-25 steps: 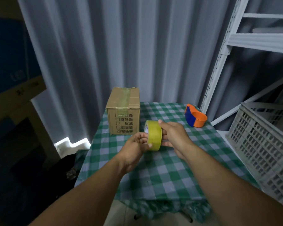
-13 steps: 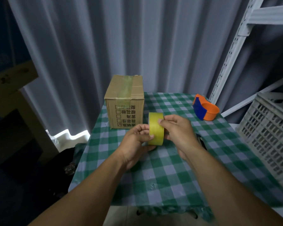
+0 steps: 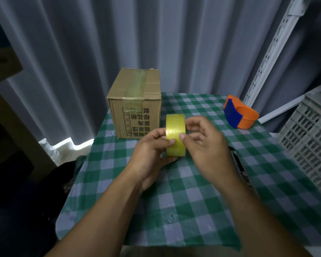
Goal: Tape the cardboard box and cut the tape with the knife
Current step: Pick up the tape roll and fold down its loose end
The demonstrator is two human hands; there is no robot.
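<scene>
Two bare hands meet over the middle of the worktop [image 3: 196, 216], which is covered in a green-and-white checked cloth, and both are closed around a yellow roll of translucent packing tape [image 3: 175, 135]. The roll stands on edge between them, its outer band facing the camera, lifted clear of the cloth. The left hand [image 3: 150, 156] cups it from the left and below, thumb pressed on the band near its lower half. The right hand [image 3: 205, 145] takes it from the right, thumb tip resting on the band just beside the left thumb, with the other fingers curled behind the roll's far rim. So each grip is clenched on the tape, and the roll sits right at the fingertips rather than deep in either palm.

Behind the roll, on the far left of the worktop, stands a brown cardboard box [image 3: 135, 106], upright, with a strip of clear tape running across its top and down the near face; printed characters and check squares show on that face. The box is near the hands but apart from them. An orange-and-blue plastic tape dispenser [image 3: 239, 115] lies at the far right corner. A dark, slim object [image 3: 236, 160] shows on the cloth just past the right wrist, too hidden to identify.
</scene>
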